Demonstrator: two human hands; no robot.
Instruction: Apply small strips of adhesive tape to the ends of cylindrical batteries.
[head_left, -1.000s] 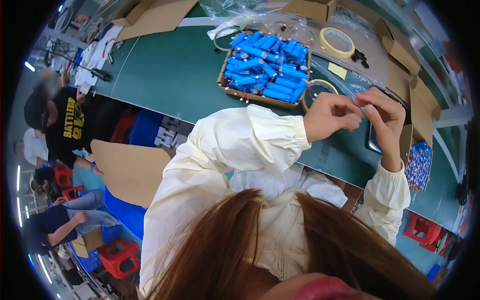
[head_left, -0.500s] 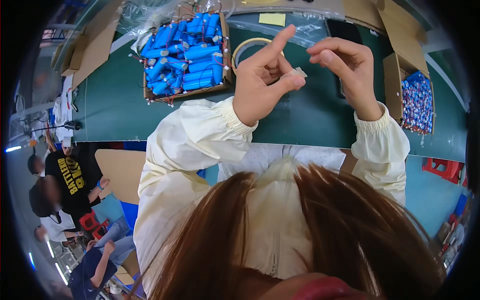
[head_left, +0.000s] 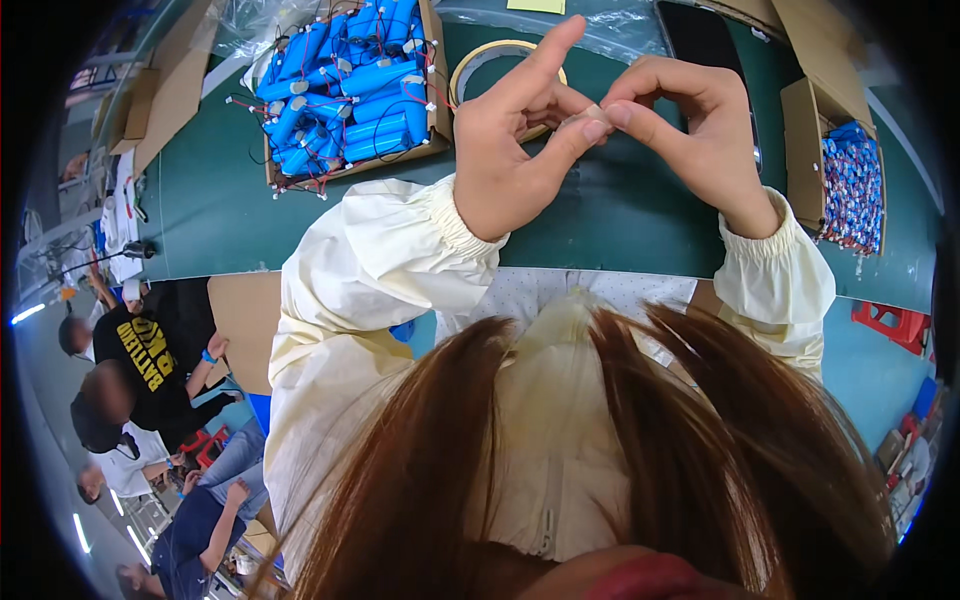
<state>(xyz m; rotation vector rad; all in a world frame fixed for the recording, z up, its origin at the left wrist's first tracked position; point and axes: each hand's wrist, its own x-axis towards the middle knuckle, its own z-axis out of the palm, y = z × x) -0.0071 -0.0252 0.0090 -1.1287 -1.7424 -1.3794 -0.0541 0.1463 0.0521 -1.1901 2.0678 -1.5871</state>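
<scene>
My left hand (head_left: 520, 140) is above the green table, its index finger pointing up and away. Its thumb pinches a small whitish, translucent piece (head_left: 598, 113) against the other fingers. The piece looks like a scrap of film or tape, mostly hidden by the fingertips. My right hand (head_left: 690, 125) meets it there, thumb and index finger closed at the same piece. Behind my left hand lies a roll of tape (head_left: 500, 47) with a yellowish rim. Left of that hand, blue cylindrical battery packs (head_left: 375, 105) with thin wires and white connectors fill a cardboard box (head_left: 438, 85).
Beyond my right hand lies a black phone (head_left: 698, 40). Farther right, another cardboard box (head_left: 803, 165) holds many small blue cells (head_left: 850, 190). Clear plastic film (head_left: 620, 35) and a yellow paper note (head_left: 537, 4) lie at the back. Several people are at the left, beyond the table.
My right hand has moved left, and its thumb and index finger have closed at the whitish piece in my left hand. The whole view has shifted slightly.
</scene>
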